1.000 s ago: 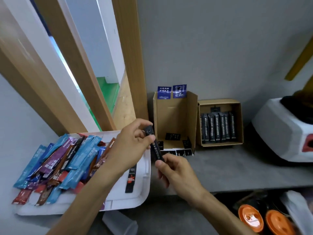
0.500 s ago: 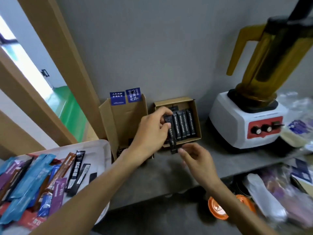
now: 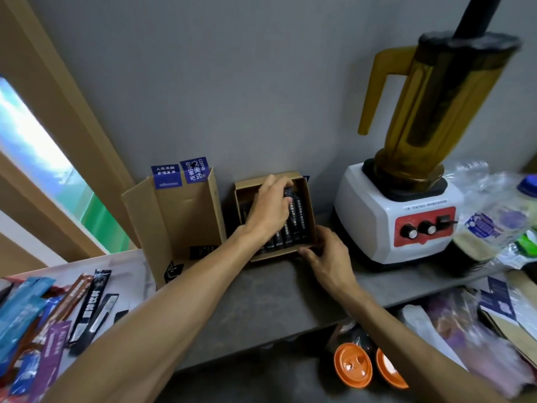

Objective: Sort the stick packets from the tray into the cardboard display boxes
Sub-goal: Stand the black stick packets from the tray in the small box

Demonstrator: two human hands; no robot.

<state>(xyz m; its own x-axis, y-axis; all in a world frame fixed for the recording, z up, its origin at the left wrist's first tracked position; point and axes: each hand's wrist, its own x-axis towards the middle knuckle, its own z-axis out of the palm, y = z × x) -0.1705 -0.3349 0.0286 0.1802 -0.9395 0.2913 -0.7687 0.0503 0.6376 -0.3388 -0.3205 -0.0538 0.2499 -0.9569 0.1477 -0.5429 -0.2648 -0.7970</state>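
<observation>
1. left hand (image 3: pixel 268 209) is inside the small display box (image 3: pixel 310 199), fingers curled round the top end of a black stick packet (image 3: pixel 288 195). so it's grasping the packet.
2. the packet stands about upright in the box, beside the row of black packets (image 3: pixel 295 228) already standing there. its lower part is hidden by the hand.
3. right hand (image 3: pixel 327 253) grasps the small display box at its near right corner, fingers curled against the front edge.
4. the small display box sits on the grey counter (image 3: pixel 276 298) against the far wall, between the tall display box (image 3: pixel 174 225) on its left and the blender (image 3: pixel 392 219) on its right.
5. the tall display box is open at the top with blue labels on its back flap. a few dark packets lie at its bottom.
6. the white tray (image 3: pixel 128 274) is at near left, left of the tall box. it has a pile of stick packets (image 3: pixel 29 318): blue, purple, brown, red and a few black.
7. the blender has a white base with a red panel and two knobs, and an amber jug on top.
8. clear plastic bags (image 3: pixel 494 216) lie at far right. two orange lids (image 3: pixel 352 366) show below the counter edge.
</observation>
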